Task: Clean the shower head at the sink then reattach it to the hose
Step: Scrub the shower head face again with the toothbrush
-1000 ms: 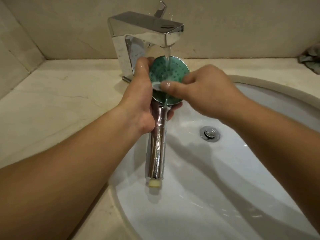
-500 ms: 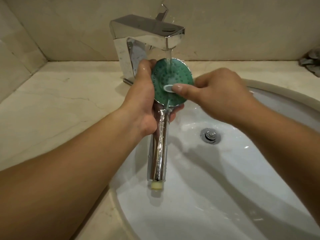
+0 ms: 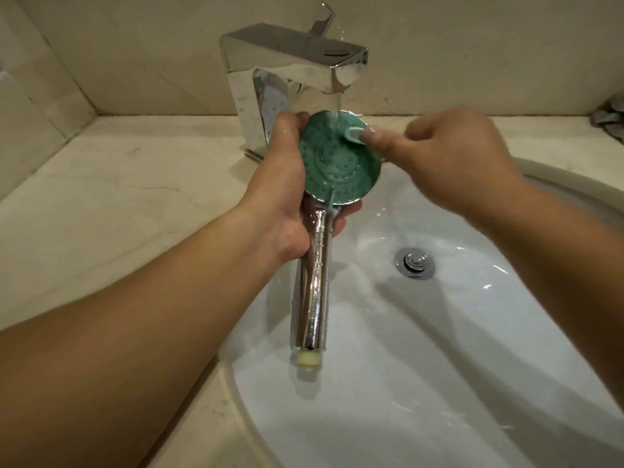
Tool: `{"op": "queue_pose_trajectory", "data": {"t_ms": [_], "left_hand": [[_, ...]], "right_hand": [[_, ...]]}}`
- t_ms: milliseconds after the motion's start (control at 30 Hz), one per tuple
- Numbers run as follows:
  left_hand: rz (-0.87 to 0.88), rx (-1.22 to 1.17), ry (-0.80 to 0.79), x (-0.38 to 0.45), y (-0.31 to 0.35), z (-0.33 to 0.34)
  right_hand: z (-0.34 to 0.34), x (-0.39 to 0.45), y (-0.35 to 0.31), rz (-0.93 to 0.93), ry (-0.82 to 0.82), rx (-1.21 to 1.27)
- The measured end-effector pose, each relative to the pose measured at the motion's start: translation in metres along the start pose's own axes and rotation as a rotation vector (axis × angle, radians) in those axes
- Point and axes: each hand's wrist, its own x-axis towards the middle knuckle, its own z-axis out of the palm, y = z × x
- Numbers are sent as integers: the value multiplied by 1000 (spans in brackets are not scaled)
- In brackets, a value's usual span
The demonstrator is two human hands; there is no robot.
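Your left hand (image 3: 287, 197) grips one shower head (image 3: 341, 160) at its neck, under one running faucet (image 3: 293, 59). Your right hand (image 3: 452, 157), fingers curled, presses a fingertip (image 3: 373, 135) on its upper green face. No legible markings.

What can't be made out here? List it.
Head view, the only one:
- Back of the shower head: faces away, and the left hand covers it.
- What the right hand pinches: small, blurred, mostly under fingers.
- Grey thing on the counter: cut off by the right edge.
- Hose: out of frame.
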Motion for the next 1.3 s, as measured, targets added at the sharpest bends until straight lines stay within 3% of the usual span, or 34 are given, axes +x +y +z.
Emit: {"op": "queue_pose_trajectory", "data": {"t_ms": [100, 267, 367, 567, 700, 833, 967, 1067, 1233, 1300], "left_hand": [[18, -4, -23, 0, 0, 3], [1, -18, -37, 0, 0, 1], [-15, -3, -76, 2, 0, 0], [10, -4, -102, 4, 0, 0], [11, 36, -94, 6, 1, 0], [22, 85, -56, 7, 0, -1], [23, 88, -29, 8, -1, 0], [27, 94, -25, 7, -1, 0], [40, 105, 5, 7, 1, 0], [50, 100, 3, 6, 1, 1]], "right_hand": [[2, -14, 2, -16, -91, -56], [10, 0, -11, -64, -14, -22], [-1, -5, 2, -96, -65, -38], [0, -9, -9, -307, -111, -329], [-15, 0, -8, -270, -97, -228], [-1, -2, -9, -334, -151, -328], [-14, 6, -5, -242, -102, -216], [-1, 2, -7, -298, -159, -273], [-9, 10, -2, -247, -85, -185], [0, 5, -4, -295, -128, -233]]}}
